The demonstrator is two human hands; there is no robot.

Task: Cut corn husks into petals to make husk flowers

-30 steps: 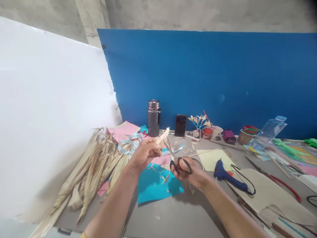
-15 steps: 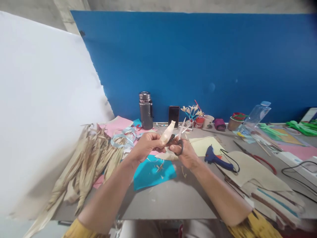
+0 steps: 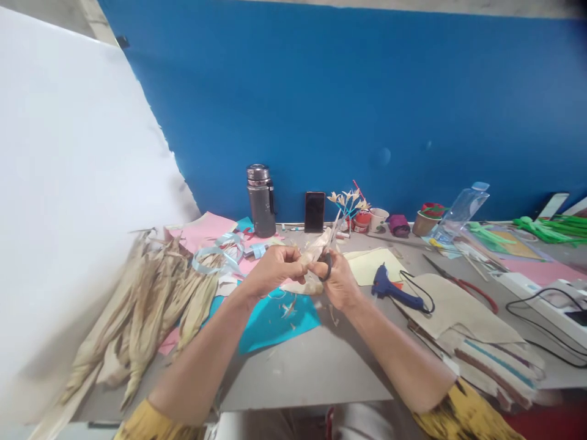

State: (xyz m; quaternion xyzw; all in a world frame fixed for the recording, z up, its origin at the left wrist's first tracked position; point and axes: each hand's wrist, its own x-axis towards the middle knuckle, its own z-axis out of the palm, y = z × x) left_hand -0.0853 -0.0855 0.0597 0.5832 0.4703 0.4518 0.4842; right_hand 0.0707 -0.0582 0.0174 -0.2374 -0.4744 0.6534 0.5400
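Just then, the right hand (image 3: pixel 340 284) had drawn in beside the left hand (image 3: pixel 279 269): a second earlier its scissors (image 3: pixel 332 235) slanted toward the pale husk strip (image 3: pixel 314 247), whereas now their blades pointed up and away. That suggested the cutting had paused while fingers adjusted the strip. It rose between the hands, pinched by the left thumb and fingers; the right hand curled around the scissors, its thumb close to the strip (touching or not, I couldn't tell). Counted, there was one strip held and one pair of scissors; beyond the left hand, one flask (image 3: pixel 261 205) and one phone (image 3: pixel 314 214); right of the right hand, one glue gun (image 3: pixel 398 292); farther off that way, one clear bottle (image 3: pixel 461 211). Left of the left hand, the husk pile (image 3: pixel 142 305) overlapped too much to count.
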